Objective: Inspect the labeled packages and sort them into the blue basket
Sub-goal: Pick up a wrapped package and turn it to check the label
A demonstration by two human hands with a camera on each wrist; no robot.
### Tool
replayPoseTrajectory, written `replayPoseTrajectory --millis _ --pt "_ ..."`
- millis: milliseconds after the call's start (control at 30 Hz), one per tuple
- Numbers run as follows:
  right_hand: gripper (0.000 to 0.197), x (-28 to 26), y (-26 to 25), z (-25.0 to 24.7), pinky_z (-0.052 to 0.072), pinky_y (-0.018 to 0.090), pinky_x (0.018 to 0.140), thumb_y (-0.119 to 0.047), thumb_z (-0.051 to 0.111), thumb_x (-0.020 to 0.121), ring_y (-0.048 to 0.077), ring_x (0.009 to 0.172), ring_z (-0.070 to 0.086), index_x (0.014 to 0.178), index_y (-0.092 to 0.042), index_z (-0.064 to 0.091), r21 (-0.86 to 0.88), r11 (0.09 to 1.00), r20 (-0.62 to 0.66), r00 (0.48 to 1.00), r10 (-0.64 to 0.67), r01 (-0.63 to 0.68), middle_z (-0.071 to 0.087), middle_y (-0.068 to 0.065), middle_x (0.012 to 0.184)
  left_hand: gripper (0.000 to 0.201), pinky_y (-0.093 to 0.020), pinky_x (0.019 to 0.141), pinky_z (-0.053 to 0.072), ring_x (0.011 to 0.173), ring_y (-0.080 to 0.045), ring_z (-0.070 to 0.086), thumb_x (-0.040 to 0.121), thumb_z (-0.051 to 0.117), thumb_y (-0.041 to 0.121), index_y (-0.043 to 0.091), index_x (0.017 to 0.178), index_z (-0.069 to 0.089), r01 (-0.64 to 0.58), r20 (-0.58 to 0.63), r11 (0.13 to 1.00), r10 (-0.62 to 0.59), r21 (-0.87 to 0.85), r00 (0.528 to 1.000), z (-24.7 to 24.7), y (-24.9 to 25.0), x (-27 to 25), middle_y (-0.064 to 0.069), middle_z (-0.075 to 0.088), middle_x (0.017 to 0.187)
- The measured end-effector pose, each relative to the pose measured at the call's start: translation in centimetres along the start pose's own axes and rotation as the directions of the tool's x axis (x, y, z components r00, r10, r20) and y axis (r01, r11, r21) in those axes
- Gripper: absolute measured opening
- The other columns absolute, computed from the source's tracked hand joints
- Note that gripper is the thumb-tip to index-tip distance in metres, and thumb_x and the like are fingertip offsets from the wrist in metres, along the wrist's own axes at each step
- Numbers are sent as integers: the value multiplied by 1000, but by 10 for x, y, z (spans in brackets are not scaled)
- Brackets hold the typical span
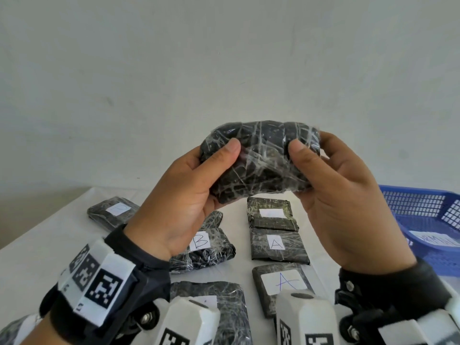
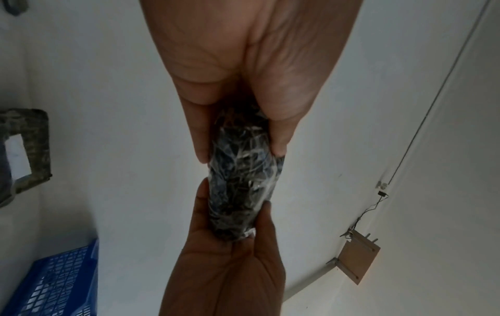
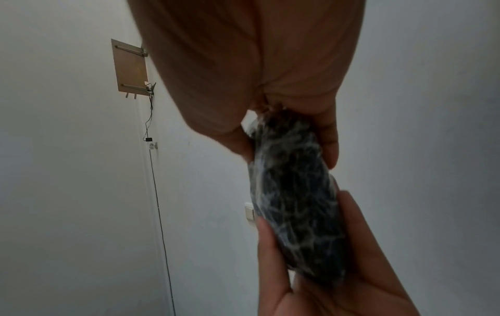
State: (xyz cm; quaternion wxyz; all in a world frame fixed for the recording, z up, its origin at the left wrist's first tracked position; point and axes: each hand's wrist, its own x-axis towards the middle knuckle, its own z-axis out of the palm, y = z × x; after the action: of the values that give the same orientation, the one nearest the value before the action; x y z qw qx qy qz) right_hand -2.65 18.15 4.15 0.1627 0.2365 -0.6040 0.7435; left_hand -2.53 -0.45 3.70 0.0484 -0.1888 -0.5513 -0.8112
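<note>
I hold a black package (image 1: 261, 160) wrapped in clear film up in the air above the table, its label side hidden from me. My left hand (image 1: 199, 180) grips its left end, thumb on the near face. My right hand (image 1: 331, 180) grips its right end the same way. In the left wrist view the package (image 2: 240, 188) shows edge-on between both hands; the right wrist view shows the package (image 3: 295, 203) likewise. The blue basket (image 1: 423, 220) stands at the right edge of the table.
Several more black packages lie on the white table (image 1: 37, 245) below: one labelled B (image 1: 206, 245), two labelled A (image 1: 277, 245) (image 1: 281, 282), and others with faint labels (image 1: 271, 214) (image 1: 112, 211). A white wall stands behind.
</note>
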Motion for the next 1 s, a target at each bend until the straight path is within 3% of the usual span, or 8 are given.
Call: replayPoseTrajectory --millis 100,200,367,500,600,800,900,1000 --pt "22 1 4 0 55 55 97 -36 64 94 23 94 69 109 -21 70 -123 992 -27 999 -29 25 76 18 100 43 -33 90 62 107 -20 75 83 64 36 11 117 70 10 -3 1000 -10 21 1000 1 -2 0 -8 79 114" --pt "27 0 1 2 57 49 99 -37 64 94 22 108 75 115 -20 69 -142 990 36 999 -12 17 79 7 109 38 -31 84 63 104 -20 76 82 66 33 12 113 72 -15 -38 999 16 32 999 0 -2 0 -7 79 111" --pt "18 1 2 3 60 52 95 -29 67 101 24 103 77 113 -16 71 -250 965 11 997 -75 75 81 4 106 41 -30 81 63 99 -19 77 79 67 34 9 112 72 -12 -10 995 13 99 1000 1 -1 -2 -7 80 106" --pt "43 -1 -4 4 60 40 94 -37 78 86 16 104 77 121 -15 67 -268 963 46 999 -21 33 80 -1 111 38 -32 83 63 101 -21 77 81 70 34 12 112 73 -26 -21 992 29 127 999 1 -2 -1 -7 80 107" --pt "39 0 -2 6 62 39 92 -30 82 86 13 101 77 119 -15 67 -327 943 -3 997 -74 69 80 -2 108 39 -34 89 62 106 -21 76 82 72 36 14 114 73 -45 19 983 42 178 999 1 -4 -2 -6 79 110" --pt "36 -1 -4 3 61 35 94 -21 73 93 17 105 77 127 -12 64 -177 984 44 999 -11 18 80 2 113 39 -29 81 63 101 -19 77 77 70 33 12 110 72 -50 20 989 47 142 999 2 -1 -2 -5 80 106" --pt "50 1 -3 1 58 38 98 -33 75 88 16 107 76 133 -16 60 -193 981 37 999 -23 30 79 0 114 39 -26 75 63 97 -18 78 77 70 30 9 110 72 -26 13 992 25 122 1000 3 -1 -1 -7 81 104" --pt "70 2 -1 -3 54 34 103 -51 78 87 10 115 72 147 -27 49 -219 976 70 997 13 2 76 -6 122 40 -24 65 63 85 -17 78 76 70 30 1 104 73 74 -20 997 -73 17 997 0 2 0 -12 80 98"
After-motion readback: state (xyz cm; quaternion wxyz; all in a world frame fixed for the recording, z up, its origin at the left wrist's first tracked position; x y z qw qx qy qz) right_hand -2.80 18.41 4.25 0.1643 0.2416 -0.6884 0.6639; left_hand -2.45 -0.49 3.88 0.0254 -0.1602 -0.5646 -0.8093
